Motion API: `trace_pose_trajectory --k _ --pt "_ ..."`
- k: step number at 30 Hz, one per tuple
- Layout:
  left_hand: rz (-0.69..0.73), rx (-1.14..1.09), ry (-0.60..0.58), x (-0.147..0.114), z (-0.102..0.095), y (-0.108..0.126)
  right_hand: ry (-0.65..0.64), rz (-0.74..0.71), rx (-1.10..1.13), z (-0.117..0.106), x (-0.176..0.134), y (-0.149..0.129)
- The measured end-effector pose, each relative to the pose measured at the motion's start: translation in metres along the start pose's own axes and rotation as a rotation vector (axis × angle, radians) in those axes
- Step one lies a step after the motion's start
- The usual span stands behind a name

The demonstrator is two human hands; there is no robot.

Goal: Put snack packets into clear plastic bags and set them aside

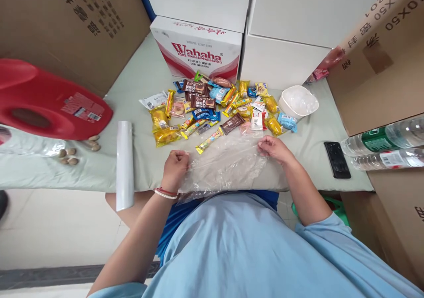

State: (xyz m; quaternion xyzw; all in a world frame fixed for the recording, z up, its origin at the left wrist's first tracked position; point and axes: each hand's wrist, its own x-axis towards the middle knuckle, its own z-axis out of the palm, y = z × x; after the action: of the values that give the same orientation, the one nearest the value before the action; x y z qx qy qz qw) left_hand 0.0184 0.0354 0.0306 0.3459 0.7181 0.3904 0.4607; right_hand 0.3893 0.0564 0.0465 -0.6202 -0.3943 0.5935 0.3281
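Note:
A clear plastic bag (225, 167) lies flat along the front of the cloth-covered table, partly over the edge. My left hand (177, 165) pinches its left upper corner, and my right hand (273, 148) pinches the right upper corner, so the edge between them is stretched. Just beyond the bag is a loose heap of wrapped snacks. Nearest to it are a yellow snack stick (210, 140) and a brown wrapped bar (232, 124). Two brown cocoa packets (200, 101) and a yellow packet (166, 135) lie in the same heap.
A white roll (125, 165) juts over the front edge at left, near a red jug (49, 103) and several nuts (68, 156). Right of the heap stand a white bowl (311, 113), a phone (337, 159) and plastic bottles (391, 136). A Wahaha carton (198, 50) is behind.

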Motion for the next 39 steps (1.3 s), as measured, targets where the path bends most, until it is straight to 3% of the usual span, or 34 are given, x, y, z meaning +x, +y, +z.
trace_pose_trajectory --k 3,5,6,8,10,11,15,19,21,24,27,30,34,37,39 --pt "0.361 0.285 0.275 -0.011 -0.003 -0.004 0.01 0.033 -0.022 0.01 0.0 0.015" --pt "0.678 0.506 0.358 -0.02 -0.006 -0.002 -0.01 0.012 -0.001 0.014 -0.003 0.023" --pt "0.796 0.585 0.304 -0.023 -0.006 -0.002 -0.01 -0.006 0.007 0.014 -0.006 0.026" --pt "0.925 0.717 0.088 -0.025 -0.002 -0.005 0.005 -0.034 0.013 0.011 -0.011 0.032" --pt "0.942 0.82 -0.089 -0.023 0.005 -0.014 0.035 -0.047 0.0 0.004 -0.015 0.037" --pt "0.926 0.857 -0.125 -0.021 0.008 -0.021 0.055 -0.05 -0.022 -0.002 -0.018 0.04" --pt "0.912 0.904 -0.12 -0.016 0.019 -0.046 0.154 -0.062 -0.205 -0.03 -0.021 0.048" --pt "0.932 0.909 -0.003 -0.022 0.018 -0.057 0.293 -0.19 -0.469 -0.045 -0.005 0.032" --pt "0.926 0.91 0.002 -0.023 0.016 -0.058 0.34 -0.278 -0.679 -0.04 0.013 0.014" --pt "0.952 0.912 -0.057 -0.022 0.014 -0.058 0.306 -0.396 -1.012 -0.021 0.043 -0.015" --pt "0.966 0.935 -0.06 -0.02 0.015 -0.056 0.21 -0.361 -1.221 -0.006 0.068 -0.038" --pt "0.936 0.993 -0.085 -0.022 0.017 -0.052 0.201 -0.314 -1.325 -0.004 0.079 -0.05" --pt "0.89 1.06 -0.096 -0.024 0.019 -0.05 0.355 -0.396 -1.265 -0.019 0.073 -0.053" --pt "0.883 1.078 -0.104 -0.024 0.019 -0.049 0.497 -0.572 -0.975 -0.029 0.053 -0.053" --pt "0.881 1.089 -0.113 -0.023 0.02 -0.048 0.519 -0.719 -0.778 -0.026 0.034 -0.051"
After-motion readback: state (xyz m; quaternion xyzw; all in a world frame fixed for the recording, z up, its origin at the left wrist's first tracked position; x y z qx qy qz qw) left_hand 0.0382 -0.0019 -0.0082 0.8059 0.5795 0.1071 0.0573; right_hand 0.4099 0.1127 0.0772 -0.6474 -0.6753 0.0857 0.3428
